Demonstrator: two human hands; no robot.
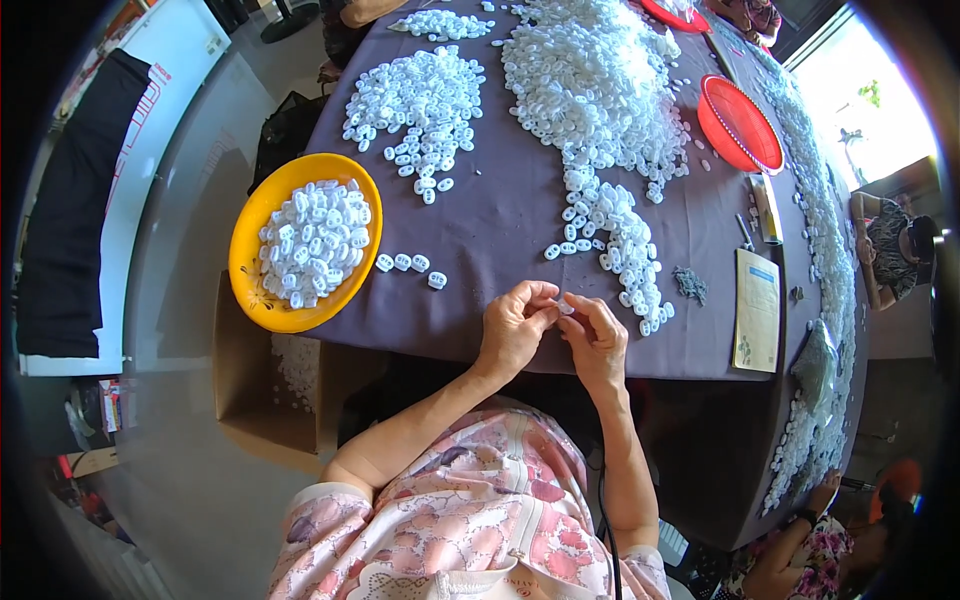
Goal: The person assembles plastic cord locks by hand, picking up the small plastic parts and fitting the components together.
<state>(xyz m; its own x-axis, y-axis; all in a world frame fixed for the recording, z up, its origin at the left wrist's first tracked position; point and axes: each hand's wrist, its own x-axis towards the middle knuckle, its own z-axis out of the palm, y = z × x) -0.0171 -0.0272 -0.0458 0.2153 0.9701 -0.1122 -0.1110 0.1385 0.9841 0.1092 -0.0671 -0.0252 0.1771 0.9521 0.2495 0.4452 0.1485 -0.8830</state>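
Note:
My left hand (517,325) and my right hand (596,335) meet just above the front edge of the cloth-covered table (450,240). Thumbs and forefingers of both pinch one small white oval plastic piece (564,307) between them. Its details are too small to make out. Right of my hands lies a trail of similar white oval pieces (635,255), leading back to a large heap (590,90). Several loose pieces (403,262) with dark marks sit to the left, beside a yellow bowl (242,262) piled with white pieces. A little heap of small grey bits (690,284) lies to the right.
Another heap of white pieces (415,100) is at the back left. A red basket (715,125), a beige booklet (757,310) and a clear plastic bag (815,360) are on the right. Below the bowl stands a cardboard box (235,390). Other people (890,250) sit along the right side.

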